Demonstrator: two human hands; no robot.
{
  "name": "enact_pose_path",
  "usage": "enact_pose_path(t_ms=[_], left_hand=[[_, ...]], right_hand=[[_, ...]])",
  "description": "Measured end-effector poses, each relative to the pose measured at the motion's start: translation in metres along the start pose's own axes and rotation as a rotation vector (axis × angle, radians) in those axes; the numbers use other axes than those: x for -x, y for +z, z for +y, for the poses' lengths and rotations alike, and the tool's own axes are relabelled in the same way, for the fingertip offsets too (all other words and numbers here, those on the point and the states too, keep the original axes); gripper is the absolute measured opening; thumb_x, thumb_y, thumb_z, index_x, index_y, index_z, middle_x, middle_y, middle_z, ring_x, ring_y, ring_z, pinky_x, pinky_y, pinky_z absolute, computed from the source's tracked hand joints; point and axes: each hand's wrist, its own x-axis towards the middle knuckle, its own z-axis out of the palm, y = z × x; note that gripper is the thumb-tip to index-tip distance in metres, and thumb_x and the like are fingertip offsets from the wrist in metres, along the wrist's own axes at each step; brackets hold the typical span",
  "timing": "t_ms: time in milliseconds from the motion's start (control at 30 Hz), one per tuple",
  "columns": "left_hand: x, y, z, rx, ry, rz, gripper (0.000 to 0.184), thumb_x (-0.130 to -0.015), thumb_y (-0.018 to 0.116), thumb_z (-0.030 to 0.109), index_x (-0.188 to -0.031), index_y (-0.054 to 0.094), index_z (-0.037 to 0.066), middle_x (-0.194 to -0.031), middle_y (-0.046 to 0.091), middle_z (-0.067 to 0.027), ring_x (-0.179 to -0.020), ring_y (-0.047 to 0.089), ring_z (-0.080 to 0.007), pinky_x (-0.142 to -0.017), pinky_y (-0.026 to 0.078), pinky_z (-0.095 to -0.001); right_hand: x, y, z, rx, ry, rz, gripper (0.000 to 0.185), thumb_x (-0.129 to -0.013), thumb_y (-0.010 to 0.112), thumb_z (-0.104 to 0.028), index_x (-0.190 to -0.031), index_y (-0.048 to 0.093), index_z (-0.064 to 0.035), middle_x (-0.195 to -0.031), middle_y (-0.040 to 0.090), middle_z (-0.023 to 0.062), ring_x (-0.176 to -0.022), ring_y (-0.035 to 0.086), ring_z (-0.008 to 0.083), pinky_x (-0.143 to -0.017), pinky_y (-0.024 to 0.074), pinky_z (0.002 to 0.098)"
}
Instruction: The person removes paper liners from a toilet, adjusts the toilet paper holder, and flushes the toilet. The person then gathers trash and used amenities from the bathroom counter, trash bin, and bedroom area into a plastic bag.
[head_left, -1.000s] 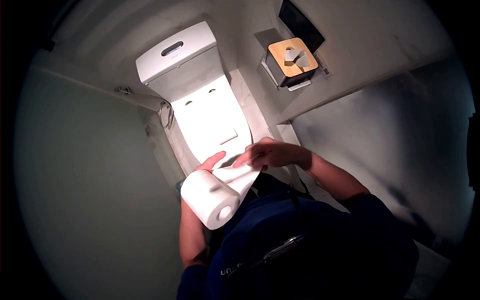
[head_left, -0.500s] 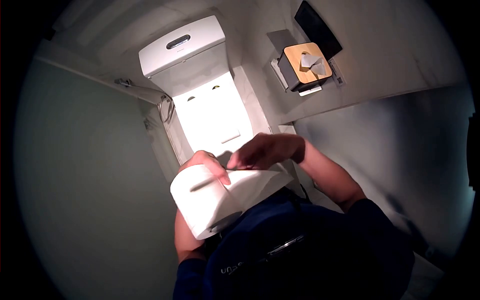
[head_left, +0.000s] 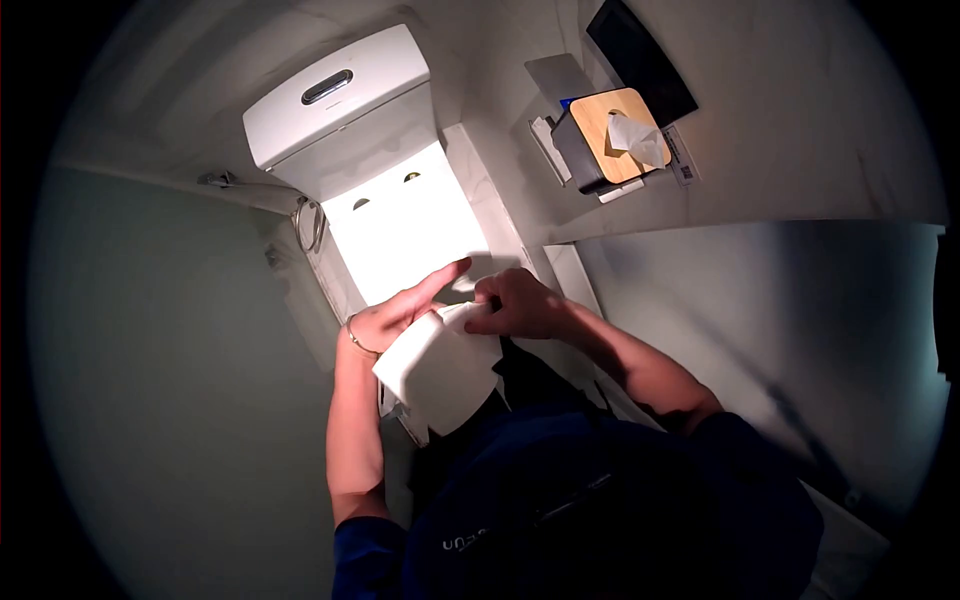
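Note:
A white paper roll [head_left: 435, 375] is held in front of my body, above the front of the toilet. My left hand [head_left: 405, 308] is at its far left side, thumb stretched toward the toilet; its other fingers are hidden behind the paper. A thin bracelet circles that wrist. My right hand [head_left: 515, 303] pinches the paper's upper right edge with curled fingers. The toilet [head_left: 405, 225] has a brightly lit white lid, partly covered by my hands.
The toilet tank [head_left: 340, 95] stands at the back. A tissue box with a wooden top [head_left: 600, 115] is mounted on the right wall beside a dark panel [head_left: 640, 60]. A hose [head_left: 310, 225] hangs left of the toilet. Frosted panels flank both sides.
The roll has turned, so its end no longer shows, and the loose sheet no longer stretches to the right. My right hand has moved closer to the roll. My left thumb has lifted off the paper.

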Motion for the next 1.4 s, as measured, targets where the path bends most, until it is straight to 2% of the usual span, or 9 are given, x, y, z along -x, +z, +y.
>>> enact_pose_path(t_ms=[33, 200, 467, 600, 733, 867, 1000, 1200, 1400], left_hand=[[-0.004, -0.008, -0.003, -0.160, 0.052, -0.046, 0.065, -0.082, 0.050, -0.003, -0.140, 0.022, 0.007, -0.147, 0.019, -0.0085, -0.098, 0.053, -0.0136, -0.087, 0.039, -0.0238], [-0.035, -0.028, -0.014, 0.229, -0.300, 0.052, 0.063, -0.075, 0.051, -0.009, -0.134, 0.038, 0.007, -0.085, 0.057, -0.0022, -0.080, 0.052, -0.0106, -0.073, 0.044, -0.0253], [-0.066, -0.066, -0.049, -0.146, -0.461, 0.149, 0.038, -0.076, 0.047, 0.001, -0.114, 0.056, 0.003, -0.099, 0.061, -0.0086, -0.092, 0.056, -0.0154, -0.077, 0.046, -0.0274], [-0.078, -0.082, -0.067, -0.036, -0.500, 0.140, 0.043, -0.088, 0.052, 0.027, -0.125, 0.046, 0.005, -0.106, 0.057, -0.0097, -0.094, 0.055, -0.0158, -0.076, 0.048, -0.0287], [-0.077, -0.103, -0.077, 0.492, -0.218, -0.031, 0.069, -0.087, 0.055, 0.034, -0.140, 0.019, 0.010, -0.119, 0.049, -0.0083, -0.105, 0.049, -0.0183, -0.086, 0.046, -0.0336], [-0.107, -0.088, -0.115, 0.531, -0.147, 0.436, 0.075, -0.075, 0.069, 0.013, -0.135, 0.026, 0.004, -0.116, 0.050, -0.0107, -0.108, 0.048, -0.0222, -0.088, 0.044, -0.0347], [-0.137, -0.109, -0.117, 0.538, -0.188, 0.547, 0.071, -0.069, 0.071, 0.007, -0.129, 0.033, 0.002, -0.112, 0.052, -0.0131, -0.103, 0.052, -0.0247, -0.087, 0.046, -0.0368], [-0.197, -0.150, -0.070, 0.281, -0.076, 0.745, 0.078, -0.059, 0.077, 0.005, -0.125, 0.036, -0.001, -0.109, 0.054, -0.0152, -0.097, 0.056, -0.0258, -0.081, 0.050, -0.0378], [-0.281, -0.163, -0.018, -0.214, 0.235, 0.706, 0.104, -0.049, 0.085, 0.017, -0.132, 0.026, 0.000, -0.111, 0.054, -0.0177, -0.098, 0.056, -0.0234, -0.081, 0.050, -0.0352]], right_hand=[[-0.002, 0.006, 0.004, -0.040, -0.009, 0.089, 0.029, -0.066, 0.071, -0.024, -0.071, 0.053, -0.0012, -0.061, 0.054, 0.0081, -0.060, 0.054, 0.0153, -0.055, 0.0426, 0.0308], [-0.008, 0.020, 0.015, -0.211, 0.074, 0.295, 0.039, -0.067, 0.070, -0.019, -0.100, 0.055, -0.0029, -0.075, 0.059, 0.0075, -0.067, 0.056, 0.0156, -0.063, 0.0455, 0.0298], [-0.019, 0.016, 0.039, -0.441, 0.069, -0.028, 0.084, -0.066, 0.072, -0.026, -0.134, 0.029, -0.0041, -0.127, 0.044, 0.0145, -0.115, 0.045, 0.0248, -0.097, 0.0356, 0.0338], [-0.033, 0.009, 0.060, -0.412, 0.164, 0.081, 0.076, -0.067, 0.071, -0.022, -0.131, 0.035, -0.0026, -0.121, 0.049, 0.0145, -0.110, 0.050, 0.0258, -0.094, 0.0394, 0.0343], [-0.044, 0.005, 0.113, -1.682, 0.248, 0.109, 0.049, -0.074, 0.060, -0.009, -0.119, 0.046, 0.0043, -0.109, 0.056, 0.0123, -0.095, 0.058, 0.0216, -0.083, 0.0485, 0.0330], [-0.076, 0.013, 0.121, -1.229, 0.295, 0.315, 0.041, -0.081, 0.057, -0.006, -0.119, 0.046, 0.0035, -0.105, 0.058, 0.0088, -0.094, 0.056, 0.0174, -0.084, 0.0459, 0.0302], [-0.088, 0.006, 0.127, -0.885, 0.363, 0.309, 0.051, -0.078, 0.068, -0.020, -0.123, 0.047, -0.0043, -0.105, 0.060, 0.0060, -0.095, 0.054, 0.0136, -0.085, 0.0427, 0.0269], [-0.090, -0.021, 0.191, -0.709, 0.452, 1.176, 0.067, -0.079, 0.068, -0.024, -0.134, 0.032, -0.0092, -0.118, 0.051, 0.0093, -0.097, 0.054, 0.0180, -0.075, 0.0472, 0.0327], [-0.119, -0.007, 0.196, -0.802, 0.288, 1.185, 0.055, -0.077, 0.070, -0.016, -0.124, 0.043, -0.0042, -0.114, 0.055, 0.0079, -0.093, 0.054, 0.0122, -0.073, 0.0461, 0.0258]])
